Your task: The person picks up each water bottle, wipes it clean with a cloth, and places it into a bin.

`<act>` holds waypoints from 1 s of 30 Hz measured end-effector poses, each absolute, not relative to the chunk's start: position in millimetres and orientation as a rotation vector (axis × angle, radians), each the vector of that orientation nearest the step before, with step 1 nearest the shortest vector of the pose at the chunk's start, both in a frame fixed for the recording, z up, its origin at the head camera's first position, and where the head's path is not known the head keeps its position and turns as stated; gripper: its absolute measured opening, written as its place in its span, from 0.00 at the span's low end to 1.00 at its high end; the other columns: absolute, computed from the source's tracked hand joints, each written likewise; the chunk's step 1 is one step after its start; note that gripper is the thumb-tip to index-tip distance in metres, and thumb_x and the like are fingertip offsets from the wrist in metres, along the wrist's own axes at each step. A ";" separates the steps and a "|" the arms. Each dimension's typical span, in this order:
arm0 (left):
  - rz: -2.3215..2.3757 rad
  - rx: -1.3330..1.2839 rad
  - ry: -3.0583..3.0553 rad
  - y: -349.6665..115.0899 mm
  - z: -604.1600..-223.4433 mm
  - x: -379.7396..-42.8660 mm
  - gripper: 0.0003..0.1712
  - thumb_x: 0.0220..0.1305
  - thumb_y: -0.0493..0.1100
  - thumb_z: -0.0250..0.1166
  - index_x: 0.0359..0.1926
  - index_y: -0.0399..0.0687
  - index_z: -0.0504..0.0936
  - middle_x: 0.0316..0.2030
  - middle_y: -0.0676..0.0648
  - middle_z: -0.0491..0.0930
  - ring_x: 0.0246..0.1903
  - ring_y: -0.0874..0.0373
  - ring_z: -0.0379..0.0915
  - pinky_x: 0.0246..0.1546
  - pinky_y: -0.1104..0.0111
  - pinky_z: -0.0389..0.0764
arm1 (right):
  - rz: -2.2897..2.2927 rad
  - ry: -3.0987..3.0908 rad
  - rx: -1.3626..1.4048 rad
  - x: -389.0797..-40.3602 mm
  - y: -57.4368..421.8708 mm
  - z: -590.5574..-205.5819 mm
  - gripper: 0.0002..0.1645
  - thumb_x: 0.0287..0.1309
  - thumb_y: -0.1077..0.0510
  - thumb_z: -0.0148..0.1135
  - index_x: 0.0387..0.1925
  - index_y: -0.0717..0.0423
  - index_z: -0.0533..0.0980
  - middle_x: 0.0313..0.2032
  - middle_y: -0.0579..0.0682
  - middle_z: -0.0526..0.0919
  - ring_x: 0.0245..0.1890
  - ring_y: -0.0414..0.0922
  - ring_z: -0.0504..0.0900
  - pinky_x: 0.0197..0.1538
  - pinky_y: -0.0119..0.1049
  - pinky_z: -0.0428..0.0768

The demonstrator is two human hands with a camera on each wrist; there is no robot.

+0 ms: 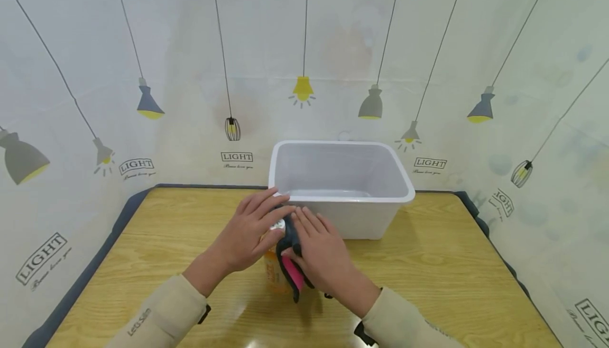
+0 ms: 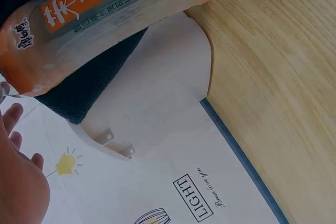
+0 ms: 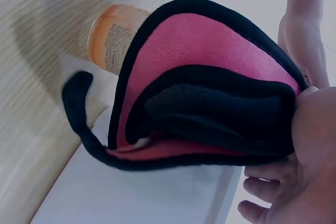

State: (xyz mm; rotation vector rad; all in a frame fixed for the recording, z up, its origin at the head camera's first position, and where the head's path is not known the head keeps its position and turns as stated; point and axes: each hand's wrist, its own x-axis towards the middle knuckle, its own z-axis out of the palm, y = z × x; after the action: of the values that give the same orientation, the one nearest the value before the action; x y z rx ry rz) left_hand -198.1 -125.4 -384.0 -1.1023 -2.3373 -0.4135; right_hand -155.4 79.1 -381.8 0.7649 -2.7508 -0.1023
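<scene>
A black-edged pink cloth item (image 3: 210,38) with a dark inner layer and a short strap (image 3: 76,100) hangs in front of the white bin. My right hand (image 1: 325,255) holds its upper end, the thumb on the pink side and the fingers over the dark side. My left hand (image 1: 245,229) reaches over from the left with fairly straight fingers, the tips at the top of the cloth and close to the right fingers. Beneath the left hand stands an orange-labelled drink bottle (image 2: 115,11) with a white cap (image 1: 277,225). Whether the left thumb touches the cap is hidden.
Just behind the hands is the white plastic bin (image 1: 371,218), its open top facing up. The wooden table (image 1: 190,216) extends to both sides. A cloth backdrop (image 1: 266,36) printed with lamps encloses the back and sides.
</scene>
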 end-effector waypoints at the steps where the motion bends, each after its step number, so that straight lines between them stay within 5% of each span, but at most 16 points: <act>1: -0.419 -1.103 -2.334 -125.2 -384.0 -197.9 0.25 0.72 0.52 0.49 0.66 0.55 0.71 0.68 0.48 0.68 0.72 0.48 0.54 0.72 0.56 0.53 | -0.140 -2.748 0.766 -155.1 79.1 -382.0 0.44 0.68 0.31 0.43 0.71 0.58 0.61 0.73 0.51 0.62 0.74 0.47 0.59 0.73 0.45 0.61; 12: -0.443 -1.093 -2.320 -124.1 -387.1 -197.9 0.22 0.71 0.51 0.51 0.63 0.54 0.74 0.67 0.49 0.69 0.72 0.48 0.55 0.71 0.56 0.54 | -0.266 -2.693 0.801 -153.5 87.9 -395.2 0.47 0.65 0.29 0.47 0.69 0.61 0.64 0.70 0.54 0.67 0.72 0.48 0.64 0.72 0.45 0.63; 25: -0.461 -1.091 -2.307 -123.9 -387.9 -197.1 0.22 0.72 0.52 0.50 0.62 0.53 0.74 0.67 0.49 0.70 0.72 0.48 0.55 0.71 0.55 0.55 | 0.069 -2.918 0.746 -156.2 83.5 -409.6 0.57 0.62 0.21 0.28 0.72 0.61 0.57 0.72 0.54 0.62 0.75 0.49 0.57 0.75 0.48 0.56; 30: -0.478 -1.090 -2.302 -124.2 -388.2 -196.9 0.21 0.72 0.51 0.51 0.62 0.53 0.75 0.67 0.49 0.70 0.72 0.48 0.55 0.71 0.55 0.55 | -0.032 -2.922 0.733 -157.7 81.5 -414.3 0.52 0.65 0.25 0.36 0.73 0.61 0.57 0.73 0.54 0.61 0.75 0.49 0.57 0.75 0.47 0.56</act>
State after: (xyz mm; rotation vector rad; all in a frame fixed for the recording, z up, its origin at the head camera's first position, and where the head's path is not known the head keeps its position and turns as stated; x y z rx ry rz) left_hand -196.9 -124.2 -388.2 -1.0899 -2.3018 -0.4776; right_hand -157.7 81.5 -414.3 0.7334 -2.9219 -0.0316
